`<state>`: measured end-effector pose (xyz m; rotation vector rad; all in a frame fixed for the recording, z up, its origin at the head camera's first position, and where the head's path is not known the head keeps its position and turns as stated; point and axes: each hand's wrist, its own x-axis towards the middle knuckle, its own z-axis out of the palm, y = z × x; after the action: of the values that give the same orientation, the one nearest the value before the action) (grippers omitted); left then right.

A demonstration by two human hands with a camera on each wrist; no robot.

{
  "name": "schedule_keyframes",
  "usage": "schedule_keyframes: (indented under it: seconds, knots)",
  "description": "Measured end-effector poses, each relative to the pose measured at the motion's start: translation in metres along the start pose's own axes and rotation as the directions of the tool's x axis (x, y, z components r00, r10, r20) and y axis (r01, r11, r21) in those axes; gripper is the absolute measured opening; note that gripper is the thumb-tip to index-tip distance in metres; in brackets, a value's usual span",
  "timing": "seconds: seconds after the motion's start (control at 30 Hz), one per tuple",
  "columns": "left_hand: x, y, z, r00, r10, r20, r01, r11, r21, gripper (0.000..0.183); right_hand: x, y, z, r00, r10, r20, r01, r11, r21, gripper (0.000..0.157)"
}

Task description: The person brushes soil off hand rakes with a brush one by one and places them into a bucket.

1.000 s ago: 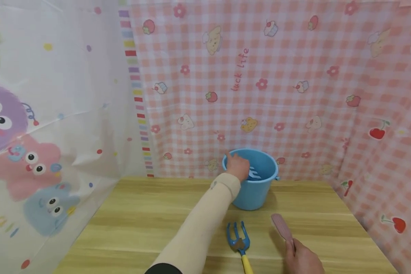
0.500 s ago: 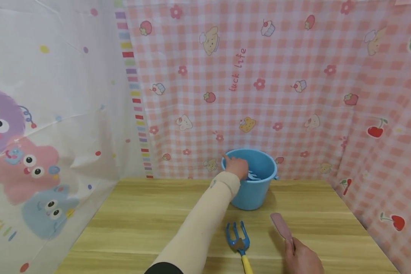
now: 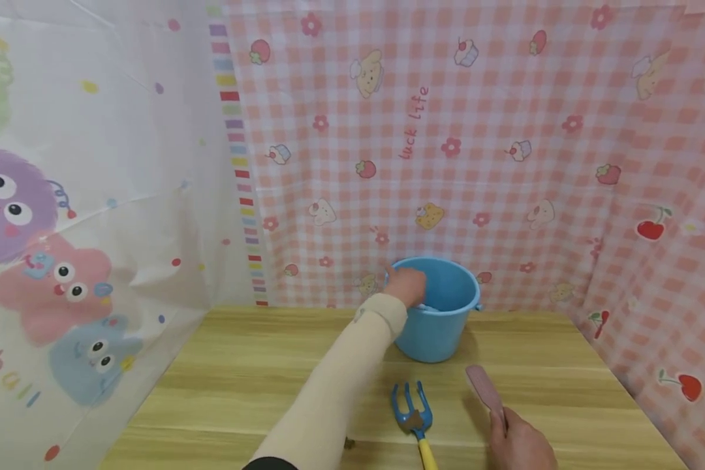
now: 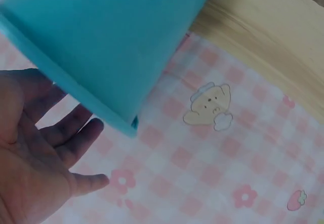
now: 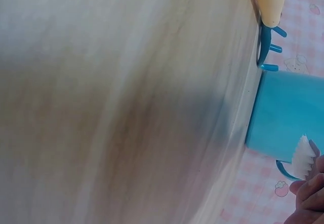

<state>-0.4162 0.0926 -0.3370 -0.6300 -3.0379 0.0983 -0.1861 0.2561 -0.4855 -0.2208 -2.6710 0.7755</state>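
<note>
My left hand (image 3: 407, 286) reaches over the near left rim of a light blue bucket (image 3: 431, 333). In the left wrist view its little finger stands out straight while the thumb and index finger are hidden behind the rim; I cannot tell what they hold. A thin pale blue edge (image 3: 427, 307) shows beside the hand inside the bucket. Low on the right, my right hand (image 3: 523, 440) grips a brush (image 3: 484, 388) with a pink back. Its white bristles (image 5: 304, 157) show in the right wrist view. Between the hands lies a blue three-pronged hand fork (image 3: 412, 414) with a yellow handle.
The wood-grain table (image 3: 258, 365) holds everything. A brown clump (image 3: 412, 421) sits on the fork's head, and a small dark bit (image 3: 349, 443) lies by the left sleeve. A pink checked cloth (image 3: 341, 130) hangs right behind the bucket; a white printed sheet (image 3: 153, 156) hangs at left.
The pale blue pronged shape inside the bucket has dropped lower and left beside my left hand, leaving only an edge showing. My right hand and brush hold their place.
</note>
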Motion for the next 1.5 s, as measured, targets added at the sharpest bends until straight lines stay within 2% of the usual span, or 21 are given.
schedule_keyframes:
  seconds: [0.13,0.33,0.53,0.7,0.83,0.93,1.03,1.17,1.37,1.5]
  knots:
    - [-0.004,-0.007,-0.005,0.999,-0.012,-0.033,0.014,0.998,0.054,0.019,-0.001,-0.002,0.003,0.999,-0.004,-0.050,0.005,1.000,0.009,0.025]
    - [-0.018,-0.019,-0.010,0.989,-0.018,-0.149,0.041,0.987,0.154,0.026,0.002,-0.003,0.003,0.998,-0.009,-0.061,0.010,1.000,0.012,0.026]
    - [-0.048,-0.042,-0.006,0.959,-0.014,-0.284,0.041,0.995,0.091,0.033,0.008,-0.007,0.002,0.998,-0.027,-0.057,0.028,0.999,0.020,0.027]
    - [-0.071,-0.057,0.007,0.940,-0.010,-0.340,0.029,0.998,0.051,0.033,0.014,-0.012,-0.002,0.999,-0.025,-0.039,0.026,0.999,0.019,0.031]
    - [-0.094,-0.068,0.017,0.934,-0.024,-0.357,0.021,1.000,-0.012,0.030,0.018,-0.015,-0.004,1.000,-0.024,-0.006,0.024,1.000,0.015,0.034]
    - [-0.111,-0.076,0.025,0.937,-0.084,-0.340,0.086,0.996,-0.010,0.036,0.018,-0.016,-0.005,1.000,-0.028,0.012,0.028,1.000,0.010,0.035]
    - [-0.126,-0.083,0.034,0.932,-0.146,-0.331,0.156,0.988,0.004,0.041,0.018,-0.016,-0.006,0.999,-0.029,0.024,0.029,1.000,0.006,0.035]
    - [-0.148,-0.087,0.050,0.928,-0.195,-0.317,0.203,0.979,-0.009,0.047,0.017,-0.016,-0.008,0.997,-0.004,0.077,0.004,1.000,0.004,0.035]
    - [-0.180,-0.090,0.071,0.920,-0.250,-0.303,0.241,0.968,-0.066,0.054,0.017,-0.017,-0.005,0.996,-0.002,0.088,0.003,1.000,-0.008,0.035]
    - [-0.200,-0.094,0.085,0.909,-0.267,-0.320,0.250,0.964,-0.095,0.056,0.018,-0.019,-0.001,0.993,0.004,0.119,-0.004,1.000,0.001,0.036]
